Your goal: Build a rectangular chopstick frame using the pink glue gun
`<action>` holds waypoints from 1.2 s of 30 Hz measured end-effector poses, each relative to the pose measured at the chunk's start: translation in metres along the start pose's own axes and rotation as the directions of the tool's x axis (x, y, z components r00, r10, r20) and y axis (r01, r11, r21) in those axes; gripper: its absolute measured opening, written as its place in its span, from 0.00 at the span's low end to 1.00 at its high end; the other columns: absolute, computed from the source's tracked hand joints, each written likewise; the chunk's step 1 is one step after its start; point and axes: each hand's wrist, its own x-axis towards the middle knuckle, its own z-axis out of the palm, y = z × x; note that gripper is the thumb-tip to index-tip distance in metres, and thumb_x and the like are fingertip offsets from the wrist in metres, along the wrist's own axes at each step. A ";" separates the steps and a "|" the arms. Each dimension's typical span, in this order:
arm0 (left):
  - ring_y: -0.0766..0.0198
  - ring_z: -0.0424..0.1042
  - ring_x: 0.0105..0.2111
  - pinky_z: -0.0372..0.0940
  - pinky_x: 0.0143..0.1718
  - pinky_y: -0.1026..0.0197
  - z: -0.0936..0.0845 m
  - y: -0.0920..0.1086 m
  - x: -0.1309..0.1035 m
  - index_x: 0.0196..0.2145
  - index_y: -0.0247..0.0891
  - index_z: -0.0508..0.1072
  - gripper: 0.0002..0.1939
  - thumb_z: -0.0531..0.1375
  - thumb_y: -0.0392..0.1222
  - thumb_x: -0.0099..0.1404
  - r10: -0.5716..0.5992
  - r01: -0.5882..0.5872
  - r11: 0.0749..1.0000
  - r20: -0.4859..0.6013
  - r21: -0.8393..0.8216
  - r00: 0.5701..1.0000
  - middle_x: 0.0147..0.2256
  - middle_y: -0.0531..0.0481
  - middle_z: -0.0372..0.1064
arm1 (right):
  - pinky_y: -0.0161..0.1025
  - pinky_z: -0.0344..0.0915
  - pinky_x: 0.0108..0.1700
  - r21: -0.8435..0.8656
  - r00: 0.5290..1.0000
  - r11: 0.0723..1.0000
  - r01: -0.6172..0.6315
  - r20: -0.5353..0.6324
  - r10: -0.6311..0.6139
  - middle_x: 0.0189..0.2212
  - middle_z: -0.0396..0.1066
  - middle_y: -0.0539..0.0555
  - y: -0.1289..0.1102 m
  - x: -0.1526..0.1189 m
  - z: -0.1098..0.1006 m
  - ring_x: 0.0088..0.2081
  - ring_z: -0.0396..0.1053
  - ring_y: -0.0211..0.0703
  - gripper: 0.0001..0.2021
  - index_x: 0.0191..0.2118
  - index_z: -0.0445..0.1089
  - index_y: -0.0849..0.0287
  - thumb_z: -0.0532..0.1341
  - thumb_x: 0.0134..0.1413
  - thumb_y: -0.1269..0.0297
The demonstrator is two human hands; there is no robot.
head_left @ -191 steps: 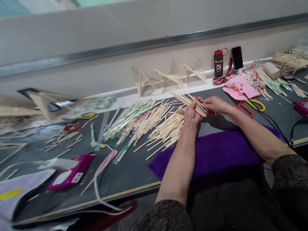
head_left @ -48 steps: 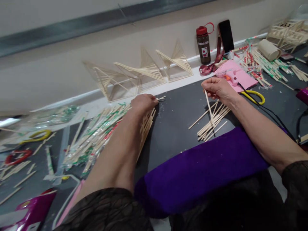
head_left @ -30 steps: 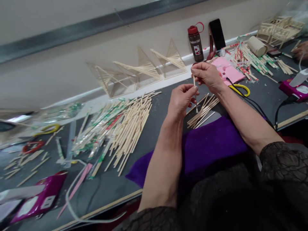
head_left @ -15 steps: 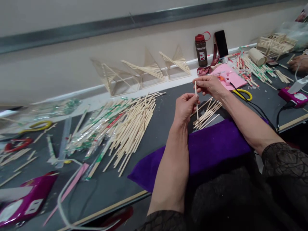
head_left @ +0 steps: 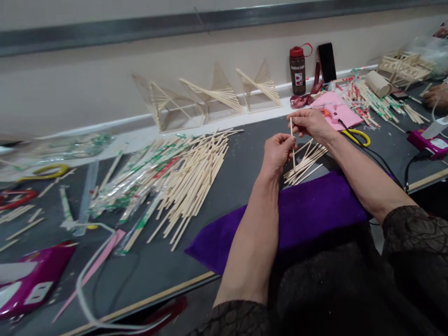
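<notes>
Between my two hands a pale wooden chopstick (head_left: 293, 156) stands nearly upright. My left hand (head_left: 278, 151) pinches it around its middle, and my right hand (head_left: 308, 123) has its fingertips closed at the top end. Its lower end hangs over a small pile of loose chopsticks (head_left: 304, 167) on the dark grey table (head_left: 245, 170). A purple cloth (head_left: 315, 205) lies along the table edge under my forearms. To the left of my hands spreads a larger heap of bare chopsticks (head_left: 196, 186), with wrapped chopsticks (head_left: 140, 172) beside it.
Three twisted stick models (head_left: 217, 95) stand against the wall. Behind my right hand are a red-capped bottle (head_left: 297, 70), a phone (head_left: 326, 63), a pink cloth (head_left: 343, 112) and yellow-handled scissors (head_left: 357, 137). Another person's hand (head_left: 436, 98) shows at far right. A magenta power strip (head_left: 38, 280) lies front left.
The view has shifted slightly, so my hands and most things sit a little differently in the picture. Both hands keep the same hold on the chopstick.
</notes>
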 end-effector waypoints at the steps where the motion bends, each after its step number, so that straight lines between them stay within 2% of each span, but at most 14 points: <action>1: 0.76 0.57 0.13 0.51 0.16 0.70 0.000 -0.001 0.000 0.28 0.36 0.68 0.07 0.60 0.32 0.65 0.003 -0.003 1.000 -0.010 0.013 1.000 0.19 0.57 0.67 | 0.25 0.61 0.19 -0.017 1.000 1.000 -0.003 -0.007 0.003 0.21 0.73 0.47 0.000 0.000 0.002 0.19 0.68 0.28 0.06 0.31 0.71 0.64 0.61 0.58 0.78; 7: 0.76 0.57 0.13 0.51 0.16 0.70 0.002 -0.003 0.000 0.27 0.35 0.69 0.08 0.60 0.31 0.64 -0.003 0.005 0.998 -0.040 0.056 0.999 0.18 0.57 0.66 | 0.25 0.60 0.19 -0.082 0.997 0.996 -0.038 -0.074 0.032 0.16 0.67 0.43 0.002 -0.001 0.012 0.16 0.62 0.28 0.10 0.28 0.66 0.61 0.57 0.58 0.81; 9: 0.76 0.57 0.13 0.51 0.16 0.70 0.001 -0.001 0.000 0.28 0.35 0.70 0.08 0.60 0.33 0.65 -0.025 0.025 1.000 -0.004 -0.003 1.000 0.19 0.57 0.67 | 0.27 0.60 0.18 -0.085 0.996 0.996 -0.039 -0.085 0.032 0.16 0.66 0.43 0.002 -0.001 0.013 0.15 0.60 0.29 0.11 0.28 0.66 0.60 0.55 0.58 0.81; 13: 0.78 0.58 0.15 0.53 0.16 0.72 -0.007 0.006 0.003 0.30 0.36 0.71 0.07 0.62 0.38 0.67 -0.067 0.079 0.969 0.057 -0.233 0.996 0.23 0.57 0.70 | 0.25 0.58 0.18 -0.096 0.993 0.995 -0.016 -0.115 0.005 0.19 0.67 0.42 0.003 0.000 0.013 0.16 0.63 0.27 0.10 0.31 0.67 0.61 0.55 0.59 0.80; 16: 0.78 0.63 0.17 0.56 0.18 0.74 -0.016 0.010 0.007 0.32 0.37 0.73 0.06 0.63 0.40 0.67 -0.094 0.068 0.914 -0.047 -0.400 0.994 0.26 0.56 0.73 | 0.25 0.57 0.17 -0.120 0.995 0.992 -0.026 -0.100 0.014 0.21 0.68 0.43 0.002 -0.001 0.010 0.17 0.64 0.27 0.08 0.32 0.68 0.62 0.55 0.59 0.79; 21: 0.75 0.69 0.20 0.60 0.19 0.75 -0.028 0.007 0.015 0.33 0.37 0.74 0.05 0.62 0.38 0.69 -0.156 0.015 0.820 -0.199 -0.572 0.967 0.29 0.53 0.77 | 0.26 0.57 0.16 -0.229 0.992 0.969 -0.093 0.063 0.110 0.20 0.72 0.48 -0.005 -0.007 0.004 0.17 0.66 0.30 0.05 0.30 0.72 0.65 0.63 0.54 0.78; 25: 0.74 0.71 0.22 0.62 0.20 0.74 -0.035 0.004 0.020 0.35 0.38 0.74 0.06 0.59 0.37 0.71 -0.157 -0.044 0.811 -0.291 -0.583 0.944 0.30 0.53 0.78 | 0.26 0.56 0.16 -0.336 0.982 0.936 -0.101 0.120 0.148 0.18 0.72 0.49 -0.008 -0.010 0.000 0.17 0.66 0.30 0.08 0.24 0.72 0.64 0.69 0.50 0.74; 29: 0.73 0.72 0.23 0.63 0.22 0.72 -0.037 0.000 0.023 0.36 0.38 0.74 0.05 0.59 0.38 0.70 -0.141 -0.067 0.839 -0.335 -0.540 0.932 0.32 0.52 0.78 | 0.26 0.55 0.15 -0.369 0.955 0.920 -0.134 0.201 0.220 0.19 0.74 0.51 -0.006 -0.011 0.000 0.18 0.68 0.31 0.11 0.24 0.73 0.64 0.70 0.54 0.65; 32: 0.72 0.73 0.24 0.64 0.22 0.71 -0.036 -0.003 0.024 0.36 0.39 0.74 0.04 0.63 0.41 0.67 -0.107 -0.090 0.857 -0.346 -0.507 0.932 0.32 0.53 0.79 | 0.27 0.55 0.16 -0.390 0.955 0.916 -0.097 0.223 0.196 0.19 0.74 0.50 -0.003 -0.012 0.005 0.18 0.67 0.31 0.08 0.25 0.73 0.64 0.67 0.55 0.71; 36: 0.73 0.74 0.24 0.62 0.21 0.72 -0.030 -0.003 0.021 0.35 0.38 0.73 0.07 0.67 0.41 0.63 -0.063 -0.101 0.876 -0.321 -0.471 0.945 0.32 0.53 0.78 | 0.27 0.55 0.16 -0.404 0.981 0.914 -0.038 0.157 0.110 0.16 0.69 0.46 -0.001 -0.011 0.012 0.16 0.65 0.29 0.12 0.23 0.69 0.63 0.61 0.57 0.79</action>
